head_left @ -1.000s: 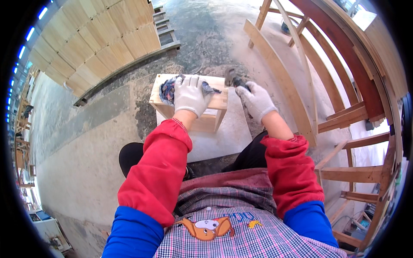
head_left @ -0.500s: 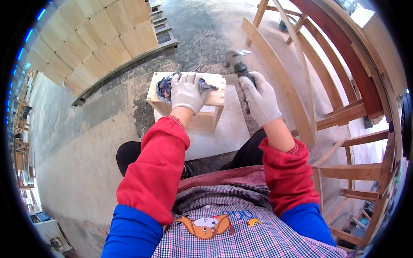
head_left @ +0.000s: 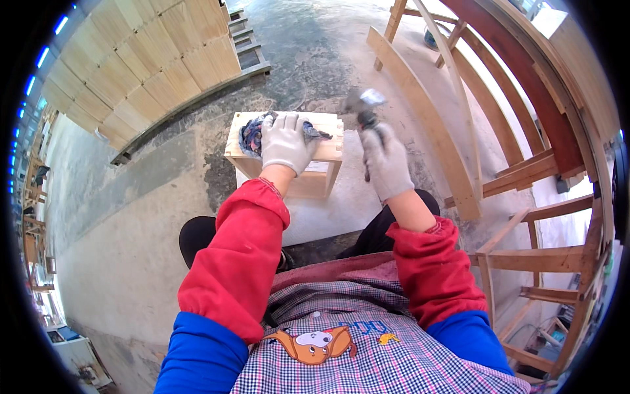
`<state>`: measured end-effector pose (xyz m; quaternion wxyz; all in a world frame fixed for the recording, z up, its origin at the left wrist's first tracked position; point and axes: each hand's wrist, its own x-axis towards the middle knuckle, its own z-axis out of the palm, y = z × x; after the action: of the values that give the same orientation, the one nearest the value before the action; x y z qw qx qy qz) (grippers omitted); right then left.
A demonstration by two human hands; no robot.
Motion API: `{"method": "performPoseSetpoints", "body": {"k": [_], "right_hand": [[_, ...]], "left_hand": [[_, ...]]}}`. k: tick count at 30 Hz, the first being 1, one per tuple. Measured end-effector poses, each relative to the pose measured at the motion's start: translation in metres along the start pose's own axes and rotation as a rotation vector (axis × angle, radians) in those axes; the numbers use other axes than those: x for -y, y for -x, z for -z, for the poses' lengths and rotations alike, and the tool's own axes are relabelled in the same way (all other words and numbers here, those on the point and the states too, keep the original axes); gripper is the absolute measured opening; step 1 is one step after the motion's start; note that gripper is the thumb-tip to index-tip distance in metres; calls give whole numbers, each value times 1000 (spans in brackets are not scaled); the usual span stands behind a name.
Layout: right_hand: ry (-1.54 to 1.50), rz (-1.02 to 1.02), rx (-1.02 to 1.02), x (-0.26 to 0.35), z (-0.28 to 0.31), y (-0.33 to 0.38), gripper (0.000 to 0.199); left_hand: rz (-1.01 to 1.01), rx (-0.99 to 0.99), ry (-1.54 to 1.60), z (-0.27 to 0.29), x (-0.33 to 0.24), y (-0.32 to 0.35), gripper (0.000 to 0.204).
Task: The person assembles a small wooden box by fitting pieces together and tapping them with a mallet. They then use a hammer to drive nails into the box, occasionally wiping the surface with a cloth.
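Observation:
A pale wooden drawer box with jointed corners stands in front of me on a light sheet. Across its top lies a crumpled dark patterned rag. My left hand, in a whitish glove, presses down on the rag, its fingers bent over it. To the right of the box, my gloved right hand grips the dark handle of a hammer. The hammer's metal head is raised, apart from the box, and smeared by motion.
A big stack of light wooden boxes rests on a pallet at the far left. On the right, a wooden rack and a long leaning board stand close to my right arm. My knees flank the box.
My right hand has moved left and slightly nearer to me with the hammer, toward the box. My left hand and the rag have stayed in place.

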<state>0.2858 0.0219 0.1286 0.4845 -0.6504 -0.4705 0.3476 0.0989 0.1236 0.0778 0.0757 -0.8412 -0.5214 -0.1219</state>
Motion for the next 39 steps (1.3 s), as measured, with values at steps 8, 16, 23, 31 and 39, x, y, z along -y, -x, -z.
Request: {"method": "performPoseSetpoints", "body": {"k": [8, 16, 23, 31, 39], "right_hand": [[197, 163, 65, 17, 16, 1, 44], [386, -2, 186, 9, 25, -5, 44], [307, 63, 131, -21, 9, 11, 44], [106, 120, 57, 9, 16, 13, 42], [283, -37, 195, -12, 18, 13, 42]], "left_hand": [[16, -25, 11, -2, 3, 4, 55], [6, -50, -15, -5, 2, 1, 54], [2, -45, 25, -4, -2, 2, 52], [-30, -88, -19, -9, 5, 4, 54], [-33, -90, -18, -14, 4, 7, 55]]}}
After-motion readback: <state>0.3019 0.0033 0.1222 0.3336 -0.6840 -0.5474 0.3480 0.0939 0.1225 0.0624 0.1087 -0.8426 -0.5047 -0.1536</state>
